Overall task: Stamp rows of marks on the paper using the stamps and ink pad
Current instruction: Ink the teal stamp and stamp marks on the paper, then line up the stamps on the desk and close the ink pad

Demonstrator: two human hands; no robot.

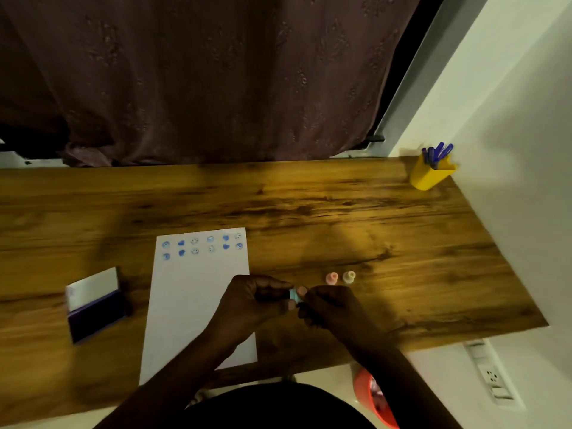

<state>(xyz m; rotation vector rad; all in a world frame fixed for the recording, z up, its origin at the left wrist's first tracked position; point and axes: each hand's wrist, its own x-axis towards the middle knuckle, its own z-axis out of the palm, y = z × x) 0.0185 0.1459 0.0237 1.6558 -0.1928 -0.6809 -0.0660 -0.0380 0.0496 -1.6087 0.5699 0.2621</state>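
Wooden desk [340, 212] carries one paper [192, 305] with two rows of six blue marks [202, 245]; no writing legible. One ink pad [96, 305] lies open at left. Two stamps [340, 277] stand right of the paper. Left hand [253, 301] and right hand [331, 308] meet above the paper's right edge, both pinching a third, light-blue stamp [294, 295]

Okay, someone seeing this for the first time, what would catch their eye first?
Probably both hands, left hand and right hand, meeting over the paper's right edge around a small light blue stamp. Next, the white paper with two rows of blue marks along its top, and the yellow pen cup in the desk's far right corner.
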